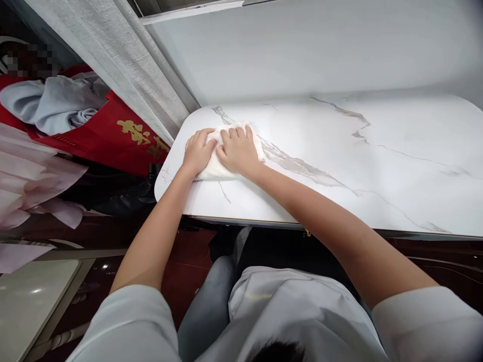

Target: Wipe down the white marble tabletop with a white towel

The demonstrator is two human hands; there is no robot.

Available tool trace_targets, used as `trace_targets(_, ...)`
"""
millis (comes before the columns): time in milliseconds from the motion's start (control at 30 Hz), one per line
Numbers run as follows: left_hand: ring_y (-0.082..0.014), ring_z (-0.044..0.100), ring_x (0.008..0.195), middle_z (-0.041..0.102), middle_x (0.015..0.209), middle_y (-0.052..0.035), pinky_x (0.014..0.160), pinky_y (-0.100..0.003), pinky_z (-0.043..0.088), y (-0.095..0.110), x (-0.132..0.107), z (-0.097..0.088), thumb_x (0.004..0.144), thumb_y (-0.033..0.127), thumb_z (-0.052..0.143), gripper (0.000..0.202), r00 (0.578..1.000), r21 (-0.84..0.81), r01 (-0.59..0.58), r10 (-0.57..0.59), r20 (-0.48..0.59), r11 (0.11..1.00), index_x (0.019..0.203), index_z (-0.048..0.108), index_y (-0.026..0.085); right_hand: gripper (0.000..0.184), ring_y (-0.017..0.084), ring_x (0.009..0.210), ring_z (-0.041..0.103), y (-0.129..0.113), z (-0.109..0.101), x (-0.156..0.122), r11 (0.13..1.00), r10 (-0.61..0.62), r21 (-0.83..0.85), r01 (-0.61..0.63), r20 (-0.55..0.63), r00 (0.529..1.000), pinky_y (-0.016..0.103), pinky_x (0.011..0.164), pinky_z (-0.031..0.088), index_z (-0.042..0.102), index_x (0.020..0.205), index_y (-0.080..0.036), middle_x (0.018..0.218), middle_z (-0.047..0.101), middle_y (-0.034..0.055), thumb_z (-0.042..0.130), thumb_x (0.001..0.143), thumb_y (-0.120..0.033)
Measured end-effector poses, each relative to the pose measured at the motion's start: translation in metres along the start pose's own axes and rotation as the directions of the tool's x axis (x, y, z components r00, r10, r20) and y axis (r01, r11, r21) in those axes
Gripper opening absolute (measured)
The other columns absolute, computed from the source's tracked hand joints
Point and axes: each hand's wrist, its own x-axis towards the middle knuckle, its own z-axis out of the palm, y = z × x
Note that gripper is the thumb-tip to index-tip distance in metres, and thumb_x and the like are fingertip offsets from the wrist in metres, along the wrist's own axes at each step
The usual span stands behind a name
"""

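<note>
A white, fluffy-looking cloth (217, 167) lies bunched or folded on the left part of a white marble-patterned tabletop (324, 136). My left hand (198, 152) rests on the cloth's left side, palm down, its thumb apart from the fingers. Close beside it, my right hand (238, 150) presses on the right part of the cloth with its fingers spread toward the far edge. The two thumbs nearly meet over the cloth. Both palms are hidden from view, and part of the cloth is covered by the hands.
A pale wall or panel (309, 50) rises behind the tabletop. Grey curtain fabric (113, 55) hangs at its left end. Beyond the curtain are a red bag (124, 146) with light-blue cloth (56, 103) in it and sheer pink fabric (30, 173). A pale chair seat (37, 296) stands at lower left.
</note>
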Motion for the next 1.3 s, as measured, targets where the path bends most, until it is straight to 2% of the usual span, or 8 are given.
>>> trace_targets(200,-0.0302,0.050,0.128,0.061,0.131,-0.0076,0.113,-0.046,0.033,-0.034,0.056,0.008,0.087,0.020,0.048,0.039,0.999,-0.082,0.006,-0.009,-0.041,0.997,0.122,0.063,0.021,0.030,0.026,0.117,0.050,0.024,0.017,0.052,0.981,0.009,0.192,-0.007,-0.014,1.000,0.045,0.115,0.027,0.060,0.114,-0.011,0.119,0.062,0.0108,0.038,0.093,-0.012)
trace_targets(333,-0.0259,0.052,0.125,0.064,0.126,-0.0028,0.112,-0.040,0.035,-0.039,0.083,0.009,0.088,0.020,0.051,0.032,0.997,-0.114,0.045,-0.052,-0.055,0.992,0.117,0.065,0.024,0.031,0.025,0.115,0.052,0.031,0.021,0.079,0.985,0.066,0.158,-0.067,0.010,0.998,0.041,0.113,0.031,0.062,0.114,-0.009,0.116,0.064,0.0103,0.039,0.093,-0.009)
trace_targets(567,-0.0221,0.051,0.124,0.061,0.129,-0.0048,0.113,-0.040,0.035,-0.049,0.124,0.011,0.094,0.021,0.052,0.032,0.994,-0.114,0.093,-0.098,-0.040,0.989,0.124,0.063,0.015,0.032,0.021,0.116,0.053,0.037,0.034,0.119,0.994,0.077,0.077,-0.079,0.018,0.997,0.038,0.112,0.033,0.061,0.118,-0.008,0.114,0.066,0.0084,0.036,0.100,-0.017)
trace_targets(700,-0.0229,0.048,0.127,0.060,0.132,-0.0027,0.114,-0.042,0.033,-0.053,0.141,0.012,0.097,0.023,0.051,0.032,0.990,-0.104,0.133,-0.137,-0.028,0.986,0.126,0.062,0.017,0.070,0.022,0.114,0.057,0.048,0.057,0.144,0.997,0.059,0.048,-0.056,-0.057,0.997,0.042,0.103,0.039,0.065,0.112,-0.008,0.108,0.069,0.0111,0.002,0.103,-0.038)
trace_targets(800,-0.0247,0.047,0.129,0.059,0.134,-0.0020,0.114,-0.045,0.034,-0.051,0.148,0.011,0.098,0.023,0.050,0.032,0.985,-0.106,0.169,-0.171,-0.014,0.980,0.128,0.061,0.018,0.100,0.022,0.110,0.060,0.055,0.074,0.159,0.999,0.038,0.031,-0.034,-0.133,0.990,0.043,0.097,0.043,0.067,0.109,-0.010,0.101,0.070,0.0116,-0.025,0.093,-0.046)
trace_targets(900,-0.0257,0.049,0.128,0.059,0.134,-0.0024,0.114,-0.045,0.034,-0.050,0.152,0.009,0.097,0.020,0.051,0.033,0.982,-0.136,0.189,-0.190,0.008,0.972,0.129,0.060,0.016,0.116,0.021,0.107,0.061,0.059,0.083,0.168,0.999,0.024,0.025,-0.020,-0.186,0.982,0.042,0.095,0.044,0.068,0.107,-0.008,0.099,0.070,0.0119,-0.038,0.083,-0.047)
trace_targets(1167,-0.0240,0.048,0.129,0.060,0.134,-0.0025,0.114,-0.043,0.034,-0.052,0.147,0.009,0.099,0.025,0.050,0.030,0.983,-0.118,0.179,-0.182,-0.008,0.977,0.125,0.060,0.017,0.100,0.025,0.129,0.048,0.058,0.097,0.173,0.996,0.022,0.089,-0.006,-0.178,0.984,0.050,0.105,0.027,0.071,0.107,-0.008,0.105,0.070,0.0166,-0.016,0.085,-0.054)
trace_targets(1300,-0.0261,0.047,0.128,0.058,0.131,-0.0061,0.114,-0.045,0.032,-0.057,0.137,0.006,0.098,0.023,0.050,0.024,0.981,-0.111,0.191,-0.194,-0.020,0.975,0.118,0.060,0.015,0.084,0.026,0.135,0.039,0.044,0.088,0.156,0.996,-0.007,0.089,0.017,-0.116,0.993,0.051,0.114,0.015,0.071,0.103,-0.009,0.115,0.067,0.0174,0.000,0.090,-0.052)
